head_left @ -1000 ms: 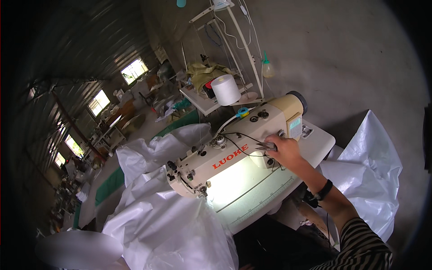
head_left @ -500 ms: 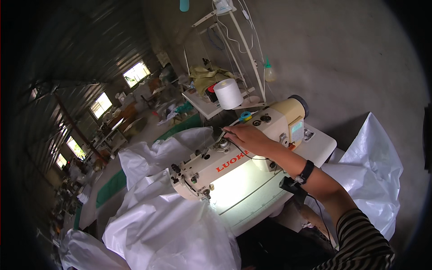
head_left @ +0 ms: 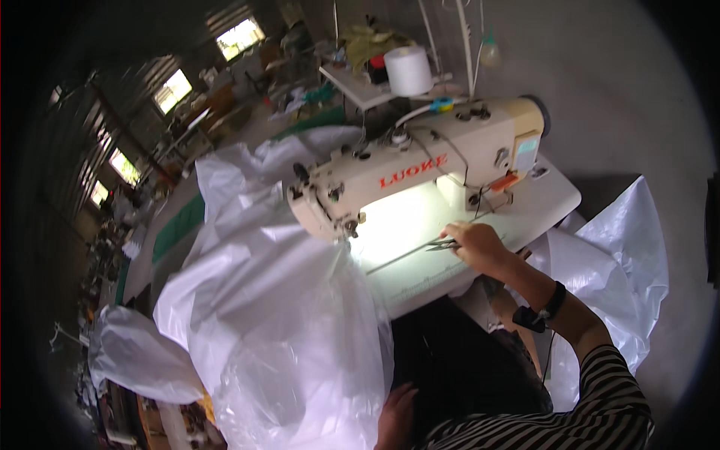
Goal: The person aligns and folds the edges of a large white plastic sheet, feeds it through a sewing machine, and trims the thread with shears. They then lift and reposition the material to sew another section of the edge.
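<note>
My right hand (head_left: 477, 246) is closed on a pair of small dark thread snips (head_left: 444, 244), their blades pointing left over the lit bed of a cream sewing machine (head_left: 420, 166). A large white plastic sheet (head_left: 262, 300) runs under the needle end of the machine and hangs down toward me on the left. At the lower edge my left hand (head_left: 396, 417) lies between that sheet and the black cloth (head_left: 457, 360) on my lap. Its fingers look stretched out over the cloth, though the sheet partly hides the hand.
A white thread cone (head_left: 408, 71) stands behind the machine, near a small bottle with a green tip (head_left: 490, 52). More white plastic sheeting (head_left: 611, 262) bulges at the right beside the grey wall (head_left: 630, 105). Further tables and piles of material stretch away at the far left.
My right hand has come down from the top of the machine to above its bed, with the snips in it. My left hand now shows at the lower edge. The view has shifted.
</note>
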`<state>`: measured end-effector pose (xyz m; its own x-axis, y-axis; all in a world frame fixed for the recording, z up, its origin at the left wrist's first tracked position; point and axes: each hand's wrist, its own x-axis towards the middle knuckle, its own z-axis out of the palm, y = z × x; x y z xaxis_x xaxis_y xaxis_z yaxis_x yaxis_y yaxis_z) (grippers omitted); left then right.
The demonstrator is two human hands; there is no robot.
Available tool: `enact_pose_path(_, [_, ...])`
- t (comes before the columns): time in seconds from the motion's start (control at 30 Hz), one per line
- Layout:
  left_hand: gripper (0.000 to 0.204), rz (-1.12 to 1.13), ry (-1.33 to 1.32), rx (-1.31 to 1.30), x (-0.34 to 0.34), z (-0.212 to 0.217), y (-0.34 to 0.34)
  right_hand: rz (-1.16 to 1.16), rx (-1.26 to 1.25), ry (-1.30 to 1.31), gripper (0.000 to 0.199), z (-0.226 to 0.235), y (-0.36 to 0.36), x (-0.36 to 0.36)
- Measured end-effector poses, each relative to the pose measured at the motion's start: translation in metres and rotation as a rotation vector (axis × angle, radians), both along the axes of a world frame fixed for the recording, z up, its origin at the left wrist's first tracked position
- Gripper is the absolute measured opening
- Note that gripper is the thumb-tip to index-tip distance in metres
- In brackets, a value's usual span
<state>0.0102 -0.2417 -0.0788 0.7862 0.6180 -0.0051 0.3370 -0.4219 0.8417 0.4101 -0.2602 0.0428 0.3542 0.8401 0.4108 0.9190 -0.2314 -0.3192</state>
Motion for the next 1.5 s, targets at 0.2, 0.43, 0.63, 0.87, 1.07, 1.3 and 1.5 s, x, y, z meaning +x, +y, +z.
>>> enact_pose_path(0.2, [0.040,0.160,-0.134,0.570,-0.035,0.056,0.039,-0.119,0.276,-0.465,0.026,-0.027,0.004,-0.001])
enact_pose_path(0.43, [0.062,0.638,0.293,0.067,-0.065,0.094,0.167,0.526,-0.210,0.930,0.026,-0.124,0.014,-0.135])
enact_pose_path(0.63, [0.049,0.618,0.334,0.297,-0.075,0.121,0.183,0.907,-0.404,1.363,0.062,-0.139,0.051,-0.239])
enact_pose_path(0.87, [0.031,-0.065,-0.072,0.509,-0.023,0.176,0.146,0.785,-0.202,1.581,0.072,-0.112,0.025,-0.259])
enact_pose_path(1.07, [0.048,0.204,0.176,0.685,0.000,0.118,0.227,0.717,-0.538,1.371,0.046,-0.108,0.008,-0.250])
enact_pose_path(1.3, [0.049,0.133,0.062,0.451,-0.034,0.059,0.268,0.402,-0.579,1.783,0.042,-0.110,-0.096,-0.200])
enact_pose_path(1.5, [0.030,0.082,-0.149,0.771,0.036,0.094,0.148,0.226,-0.394,1.647,0.050,-0.118,-0.076,-0.193])
